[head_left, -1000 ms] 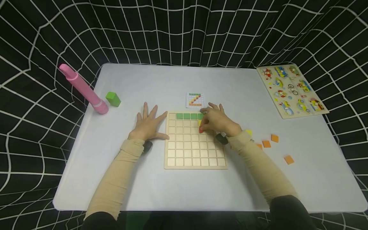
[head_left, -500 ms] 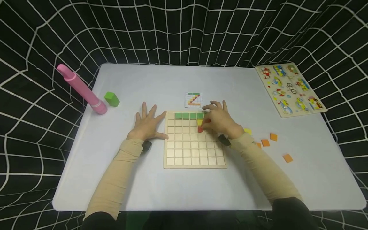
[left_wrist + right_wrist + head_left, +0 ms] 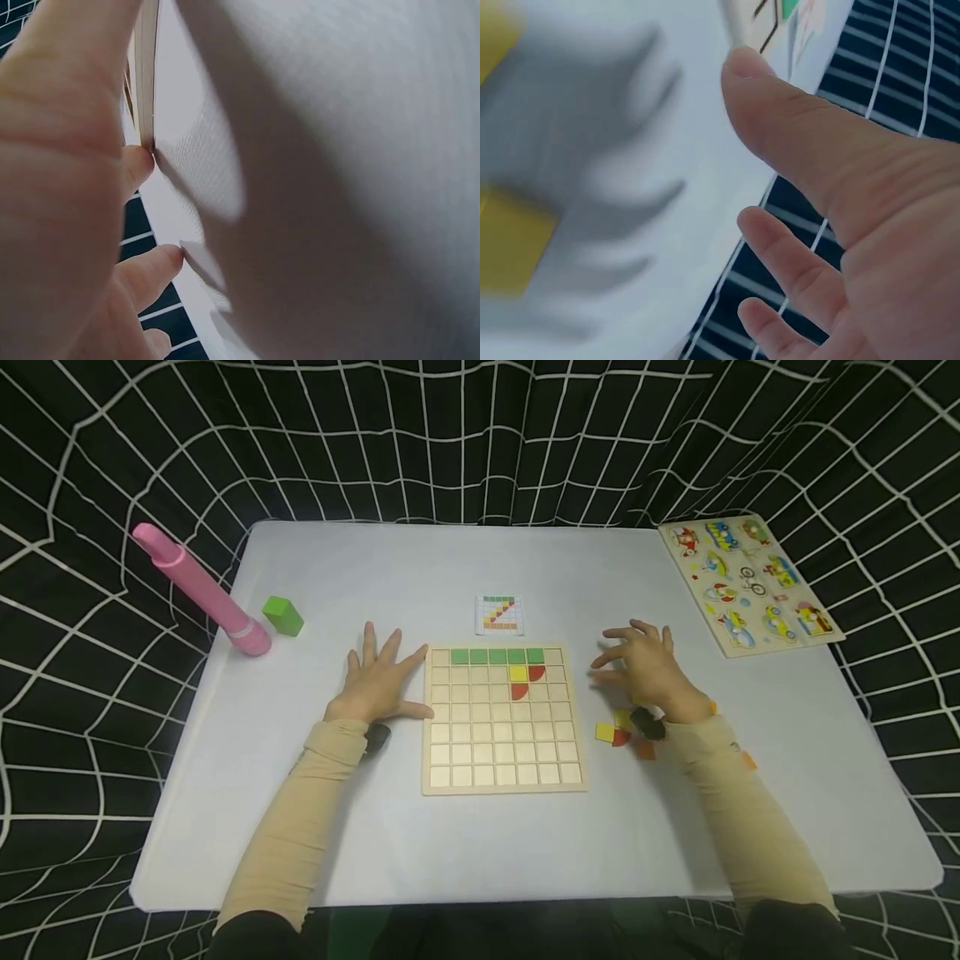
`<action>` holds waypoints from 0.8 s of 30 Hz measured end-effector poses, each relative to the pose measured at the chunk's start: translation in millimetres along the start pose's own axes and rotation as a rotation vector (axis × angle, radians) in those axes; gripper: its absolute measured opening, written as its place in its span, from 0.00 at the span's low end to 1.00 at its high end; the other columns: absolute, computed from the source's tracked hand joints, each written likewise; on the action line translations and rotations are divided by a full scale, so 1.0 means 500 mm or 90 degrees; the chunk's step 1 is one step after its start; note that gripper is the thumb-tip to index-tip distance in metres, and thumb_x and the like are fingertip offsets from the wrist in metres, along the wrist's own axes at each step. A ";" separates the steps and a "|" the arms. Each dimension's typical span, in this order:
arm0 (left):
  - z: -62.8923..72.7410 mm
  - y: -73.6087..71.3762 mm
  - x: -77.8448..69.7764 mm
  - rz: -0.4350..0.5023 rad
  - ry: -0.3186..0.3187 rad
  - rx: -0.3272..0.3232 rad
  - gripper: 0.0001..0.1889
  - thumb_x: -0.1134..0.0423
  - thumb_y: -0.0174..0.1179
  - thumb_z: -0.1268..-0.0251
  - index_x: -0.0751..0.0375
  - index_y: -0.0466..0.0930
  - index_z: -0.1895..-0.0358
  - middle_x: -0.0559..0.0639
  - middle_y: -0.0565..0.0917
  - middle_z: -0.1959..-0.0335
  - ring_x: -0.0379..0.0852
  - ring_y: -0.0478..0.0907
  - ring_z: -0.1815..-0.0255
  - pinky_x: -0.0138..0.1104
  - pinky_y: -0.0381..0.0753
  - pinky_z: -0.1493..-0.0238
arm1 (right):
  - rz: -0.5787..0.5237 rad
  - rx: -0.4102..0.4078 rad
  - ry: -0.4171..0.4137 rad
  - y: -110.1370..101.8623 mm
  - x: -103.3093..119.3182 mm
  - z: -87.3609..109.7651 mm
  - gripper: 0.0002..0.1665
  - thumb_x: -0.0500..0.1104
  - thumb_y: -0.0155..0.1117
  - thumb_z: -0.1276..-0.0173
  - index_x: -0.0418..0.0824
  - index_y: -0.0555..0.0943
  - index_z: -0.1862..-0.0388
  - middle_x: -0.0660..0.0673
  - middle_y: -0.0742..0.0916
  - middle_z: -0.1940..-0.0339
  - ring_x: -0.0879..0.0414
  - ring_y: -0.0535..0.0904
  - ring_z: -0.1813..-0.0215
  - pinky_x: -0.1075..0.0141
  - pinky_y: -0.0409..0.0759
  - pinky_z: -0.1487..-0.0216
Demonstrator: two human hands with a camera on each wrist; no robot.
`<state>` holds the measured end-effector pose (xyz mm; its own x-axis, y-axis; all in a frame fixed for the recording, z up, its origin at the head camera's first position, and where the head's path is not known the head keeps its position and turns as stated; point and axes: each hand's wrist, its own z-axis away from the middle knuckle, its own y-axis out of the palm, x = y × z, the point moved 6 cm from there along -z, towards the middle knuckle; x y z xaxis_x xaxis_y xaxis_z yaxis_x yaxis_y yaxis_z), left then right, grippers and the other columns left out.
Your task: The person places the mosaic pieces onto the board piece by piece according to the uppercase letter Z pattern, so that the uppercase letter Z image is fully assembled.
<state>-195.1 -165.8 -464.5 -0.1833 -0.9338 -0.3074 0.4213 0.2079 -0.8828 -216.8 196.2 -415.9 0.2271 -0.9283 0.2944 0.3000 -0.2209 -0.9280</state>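
Observation:
My left hand [image 3: 375, 685] lies spread on the table, its thumb and a fingertip touching the left edge of a wooden grid board [image 3: 480, 752]. Green square tiles [image 3: 498, 657] fill part of the board's top row. Below them sit a yellow tile [image 3: 518, 673], a red quarter-round tile [image 3: 536, 672] and another red quarter-round tile [image 3: 519, 692]. To the right of the board hovers my right hand [image 3: 645, 668], fingers loosely bent and apart, holding nothing. Beneath its wrist lie a loose yellow tile [image 3: 604, 732], a red tile [image 3: 621, 738] and an orange tile [image 3: 646, 750].
Above the board lies a small pattern card [image 3: 499, 615]. A green block [image 3: 282, 616] and a pink tube-shaped object [image 3: 202, 589] are at the left. A wooden picture puzzle [image 3: 752, 585] occupies the back right corner. An orange tile [image 3: 749, 761] shows beside the right sleeve.
My right hand has let go of the red quarter-round tile, left it in the grid, and moved right off the board. The left hand has stayed at the board's edge.

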 end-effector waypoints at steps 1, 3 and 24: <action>0.000 -0.001 0.000 0.001 0.000 0.001 0.59 0.33 0.73 0.50 0.45 0.52 0.16 0.65 0.39 0.13 0.76 0.17 0.17 0.75 0.38 0.21 | -0.002 0.001 0.007 -0.004 -0.011 0.006 0.15 0.47 0.74 0.34 0.41 0.91 0.53 0.32 0.72 0.22 0.24 0.50 0.17 0.17 0.35 0.25; 0.000 -0.002 0.001 0.005 -0.001 0.000 0.59 0.33 0.73 0.50 0.45 0.52 0.16 0.65 0.38 0.13 0.75 0.16 0.17 0.75 0.38 0.21 | -0.004 0.005 0.022 -0.011 -0.032 0.017 0.15 0.46 0.74 0.34 0.40 0.91 0.52 0.31 0.72 0.22 0.22 0.49 0.18 0.17 0.35 0.26; -0.001 0.000 0.001 0.007 -0.003 -0.002 0.59 0.33 0.73 0.51 0.44 0.52 0.16 0.64 0.39 0.13 0.74 0.15 0.17 0.75 0.37 0.21 | 0.010 0.062 0.069 0.014 -0.136 0.065 0.19 0.43 0.77 0.39 0.32 0.89 0.53 0.26 0.74 0.26 0.19 0.51 0.21 0.19 0.43 0.25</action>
<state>-195.4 -166.1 -464.6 -0.1741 -0.9327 -0.3160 0.4199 0.2199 -0.8805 -200.2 267.5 -435.2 0.1323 -0.9596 0.2482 0.3863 -0.1807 -0.9045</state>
